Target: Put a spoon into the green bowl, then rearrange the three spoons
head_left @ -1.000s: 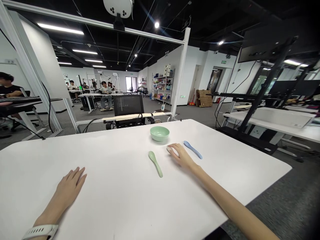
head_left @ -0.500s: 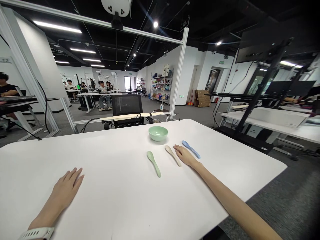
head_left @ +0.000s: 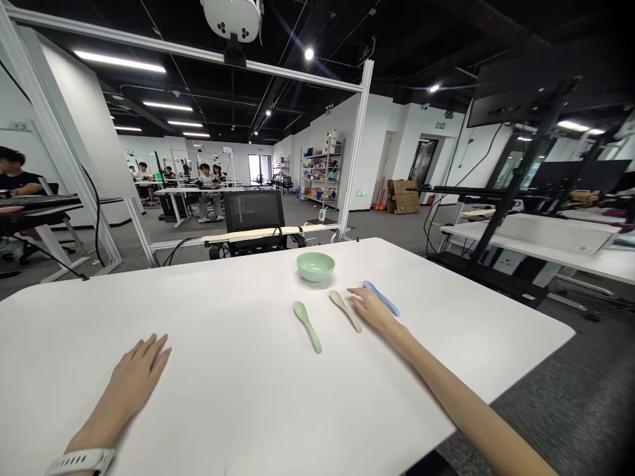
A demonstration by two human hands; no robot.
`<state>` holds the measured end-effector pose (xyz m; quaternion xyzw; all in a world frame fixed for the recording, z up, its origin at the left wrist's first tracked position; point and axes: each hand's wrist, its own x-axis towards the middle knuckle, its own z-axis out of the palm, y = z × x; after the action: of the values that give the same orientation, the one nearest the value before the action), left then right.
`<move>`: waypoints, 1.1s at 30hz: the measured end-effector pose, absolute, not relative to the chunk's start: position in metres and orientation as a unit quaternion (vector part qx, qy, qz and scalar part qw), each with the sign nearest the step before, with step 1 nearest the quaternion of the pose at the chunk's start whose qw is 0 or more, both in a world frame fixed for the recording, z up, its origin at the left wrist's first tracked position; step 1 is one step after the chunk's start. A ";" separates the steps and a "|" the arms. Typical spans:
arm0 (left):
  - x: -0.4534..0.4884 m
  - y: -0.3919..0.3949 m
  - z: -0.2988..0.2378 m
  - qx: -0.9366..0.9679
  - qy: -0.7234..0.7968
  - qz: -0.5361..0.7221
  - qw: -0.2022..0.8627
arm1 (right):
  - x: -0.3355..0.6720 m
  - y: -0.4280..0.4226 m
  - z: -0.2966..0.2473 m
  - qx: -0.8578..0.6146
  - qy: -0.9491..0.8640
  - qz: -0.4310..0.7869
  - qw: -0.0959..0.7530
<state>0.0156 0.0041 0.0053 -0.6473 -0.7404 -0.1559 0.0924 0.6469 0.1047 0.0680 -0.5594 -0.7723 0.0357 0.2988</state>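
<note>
On the left part of the white table, my left hand lies flat, fingers stretched out, holding nothing. My right hand reaches forward between a beige spoon and a blue spoon, and partly overlaps the blue one in the view. Its fingers are apart with nothing in them; whether it touches either spoon I cannot tell. To the left of the beige spoon lies a light green spoon. Behind the spoons stands a green bowl.
The white table spans the foreground. Beyond its far edge are a black mesh chair and a metal frame post. Black stands and another white desk are at the right. Several people sit at desks in the background.
My right hand has lifted slightly, its fingers a bit more bent. The whole view has shifted a little; the bowl, spoons and left hand keep their places on the table.
</note>
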 end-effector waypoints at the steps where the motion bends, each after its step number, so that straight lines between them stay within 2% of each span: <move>1: 0.015 0.004 0.005 -0.649 -0.739 -0.155 0.093 | 0.644 0.100 0.070 -0.563 -0.769 0.043 0.298; 6: 0.017 0.005 0.005 -0.642 -0.743 -0.158 0.106 | 0.628 0.078 0.071 -0.575 -0.770 0.074 0.265; 9: 0.018 0.005 0.006 -0.641 -0.744 -0.158 0.107 | 0.626 0.076 0.075 -0.583 -0.757 0.088 0.283; 15: 0.021 0.003 0.010 -0.643 -0.745 -0.148 0.096 | 0.622 0.112 0.120 -0.577 -0.759 0.049 0.296; 20: 0.024 0.001 0.013 -0.639 -0.746 -0.160 0.095 | 0.600 0.164 0.162 -0.590 -0.775 -0.012 0.226; 26: 0.023 -0.001 0.011 -0.649 -0.735 -0.163 0.107 | 0.567 0.205 0.176 -0.616 -0.778 -0.079 0.099; 33: 0.022 -0.001 0.010 -0.649 -0.741 -0.146 0.093 | 0.545 0.220 0.166 -0.628 -0.772 -0.072 0.066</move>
<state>0.0216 -0.0012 0.0100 -0.6489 -0.7409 -0.1462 0.0927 0.5452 0.2201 0.1661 -0.6277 -0.7724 -0.0716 0.0659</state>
